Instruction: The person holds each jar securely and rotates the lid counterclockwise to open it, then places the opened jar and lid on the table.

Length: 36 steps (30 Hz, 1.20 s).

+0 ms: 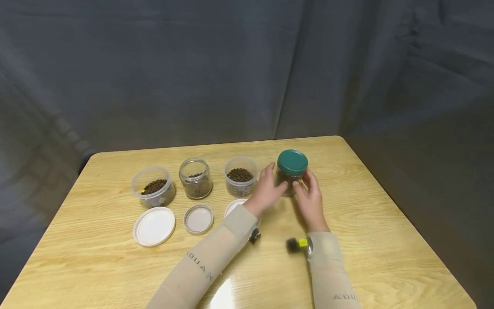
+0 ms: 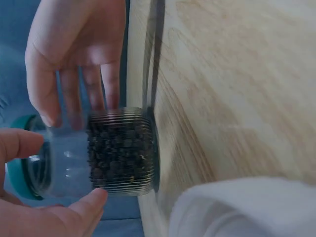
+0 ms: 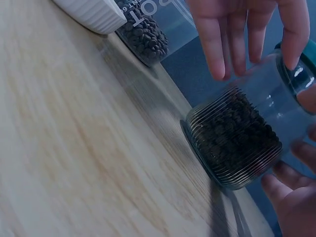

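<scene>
A clear glass jar with a green lid (image 1: 292, 162) stands upright at the right of the row, dark brown pellets (image 3: 237, 138) filling its lower part. My left hand (image 1: 267, 191) is at the jar's left side, fingers fairly straight and thumb near the front. On the opposite side is my right hand (image 1: 310, 199), its thumb at the front and fingers along the right wall. In the left wrist view, the extended fingers of the right hand (image 2: 94, 64) reach the jar's side. The jar's ribbed base (image 2: 148, 153) is right at the tabletop.
Left of the jar stand a plastic tub (image 1: 241, 189), an open glass jar (image 1: 197, 189) and a wider tub (image 1: 160, 199), all holding brown pellets. White lids (image 1: 154, 226) (image 1: 198, 219) lie before them; another lid (image 1: 233, 206) is partly behind my left forearm. A dark curtain (image 1: 193, 77) hangs behind.
</scene>
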### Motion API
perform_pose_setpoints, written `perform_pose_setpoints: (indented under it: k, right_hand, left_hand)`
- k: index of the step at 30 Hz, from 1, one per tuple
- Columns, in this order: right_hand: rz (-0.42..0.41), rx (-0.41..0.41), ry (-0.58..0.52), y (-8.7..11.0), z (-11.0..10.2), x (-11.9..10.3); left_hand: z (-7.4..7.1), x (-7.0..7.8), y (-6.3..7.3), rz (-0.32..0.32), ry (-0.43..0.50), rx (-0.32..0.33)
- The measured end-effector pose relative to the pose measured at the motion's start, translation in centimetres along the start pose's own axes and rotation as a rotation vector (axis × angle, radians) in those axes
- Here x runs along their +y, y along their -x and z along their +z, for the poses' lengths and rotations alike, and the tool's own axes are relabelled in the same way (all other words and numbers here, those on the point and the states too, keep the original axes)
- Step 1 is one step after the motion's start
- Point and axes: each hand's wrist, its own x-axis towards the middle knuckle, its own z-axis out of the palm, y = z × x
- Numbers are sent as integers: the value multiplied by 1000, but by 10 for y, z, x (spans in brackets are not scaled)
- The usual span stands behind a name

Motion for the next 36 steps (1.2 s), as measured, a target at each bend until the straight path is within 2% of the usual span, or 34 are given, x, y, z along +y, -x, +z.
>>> perform_pose_setpoints:
  k: [6, 9, 14, 21, 31, 36]
  right_hand:
    - [0, -3, 14, -1, -2, 2]
    - [-6, 0, 15, -1, -4, 2]
    - [-8, 4, -12, -1, -9, -1]
    - [10, -19, -34, 2, -25, -4]
    - [76, -170, 77, 8, -54, -5]
    - [42, -238, 53, 9, -60, -2]
  left_hand:
    - [4, -5, -12, 102, 46, 16]
    - [4, -7, -13, 127, 60, 22]
    - [4, -7, -10, 125, 50, 19]
    - [2, -4, -3, 104, 92, -13]
    - [0, -3, 15, 74, 138, -83]
    - [0, -6, 26, 83, 135, -96]
